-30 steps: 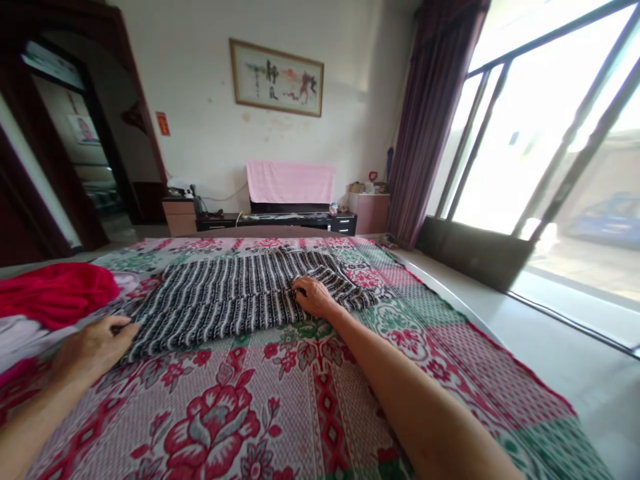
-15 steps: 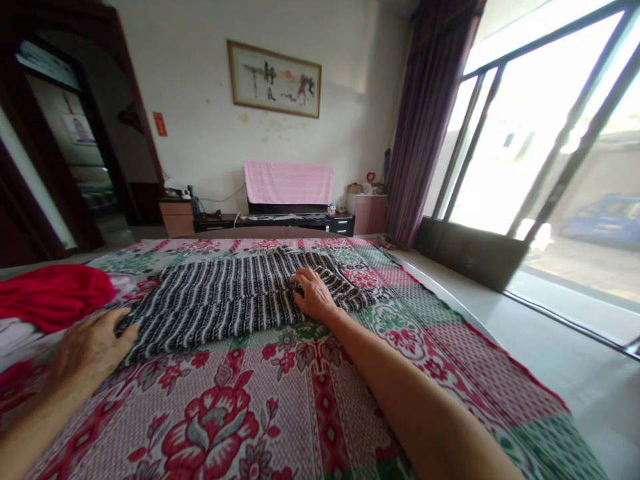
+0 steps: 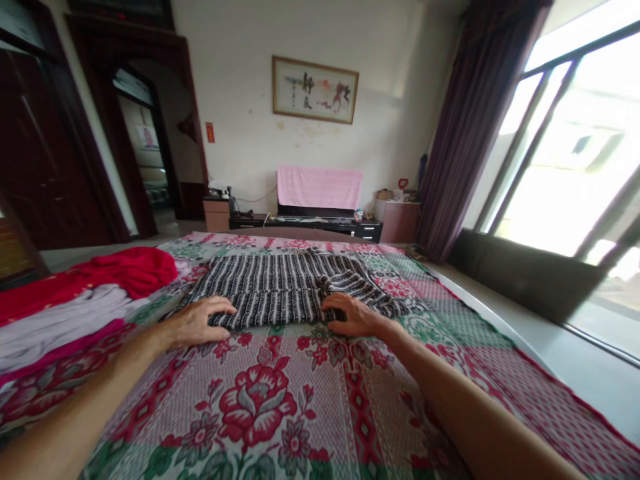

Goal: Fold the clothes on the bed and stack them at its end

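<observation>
1. The black-and-white striped knit garment [image 3: 275, 287] lies spread on the red, green and grey floral woven cover [image 3: 260, 400]; a looser, rumpled flap lies at its right end.
2. The left hand [image 3: 193, 323] is at the garment's near edge, fingers and thumb parted, seemingly released; the right hand [image 3: 357, 315] curves its fingers at that edge farther right; whether they pinch fabric, I cannot tell.
3. The step in hand appears to be arranging the garment; the next move probably calls for an even hold along the near edge.
4. The left hand partly hides the garment's near left corner; the bright red cloth [image 3: 145, 270] and greyish-white cloth [image 3: 90, 313] are cut off at the left.
</observation>
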`<state>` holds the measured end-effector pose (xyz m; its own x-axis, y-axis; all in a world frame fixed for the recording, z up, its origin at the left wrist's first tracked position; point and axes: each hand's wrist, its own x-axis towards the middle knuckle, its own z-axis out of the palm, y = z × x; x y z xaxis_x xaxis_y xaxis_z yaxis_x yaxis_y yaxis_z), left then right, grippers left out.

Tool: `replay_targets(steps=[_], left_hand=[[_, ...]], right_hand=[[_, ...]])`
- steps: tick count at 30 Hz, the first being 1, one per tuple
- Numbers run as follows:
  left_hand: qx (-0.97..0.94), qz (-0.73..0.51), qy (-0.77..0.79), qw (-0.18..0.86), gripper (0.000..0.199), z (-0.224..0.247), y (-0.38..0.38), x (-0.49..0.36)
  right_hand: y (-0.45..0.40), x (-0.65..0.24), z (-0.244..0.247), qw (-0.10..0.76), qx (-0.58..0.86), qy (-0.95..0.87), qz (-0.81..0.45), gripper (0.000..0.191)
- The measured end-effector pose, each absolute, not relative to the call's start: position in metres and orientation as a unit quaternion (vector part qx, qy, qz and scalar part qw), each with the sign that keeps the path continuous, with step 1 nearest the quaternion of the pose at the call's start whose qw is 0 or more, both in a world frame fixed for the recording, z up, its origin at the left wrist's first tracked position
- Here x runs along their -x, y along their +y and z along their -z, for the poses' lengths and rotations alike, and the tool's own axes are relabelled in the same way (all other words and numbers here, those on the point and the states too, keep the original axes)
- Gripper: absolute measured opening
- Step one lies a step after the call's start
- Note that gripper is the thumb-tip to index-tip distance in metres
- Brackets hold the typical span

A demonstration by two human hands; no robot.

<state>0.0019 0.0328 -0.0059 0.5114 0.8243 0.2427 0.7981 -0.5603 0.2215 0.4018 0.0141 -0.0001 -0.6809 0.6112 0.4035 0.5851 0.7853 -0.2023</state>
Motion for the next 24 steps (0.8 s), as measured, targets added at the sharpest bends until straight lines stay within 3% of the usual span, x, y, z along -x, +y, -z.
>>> replay_targets(steps=[4,8,17,24], left_hand=[[-0.873,-0.138,0.467,0.023,0.052,0.005,0.033,-0.003],[-0.849,-0.125,0.512,-0.035,0.06,0.004,0.032,-0.012],[-0.829,-0.071,0.554,0.028,0.059,-0.026,0.025,-0.006],[-0.83,-0.033,0.554,0.047,0.048,-0.041,0.021,-0.007]], right_hand=[[0.022,-0.412,-0.001,0.166,0.362,-0.916,-0.043,0.048],[0.029,-0.409,0.006,0.159,0.393,-0.906,0.014,0.056],[0.021,-0.404,-0.009,0.14,0.426,-0.893,0.038,0.048],[0.004,-0.392,-0.035,0.065,0.422,-0.904,0.022,0.048]])
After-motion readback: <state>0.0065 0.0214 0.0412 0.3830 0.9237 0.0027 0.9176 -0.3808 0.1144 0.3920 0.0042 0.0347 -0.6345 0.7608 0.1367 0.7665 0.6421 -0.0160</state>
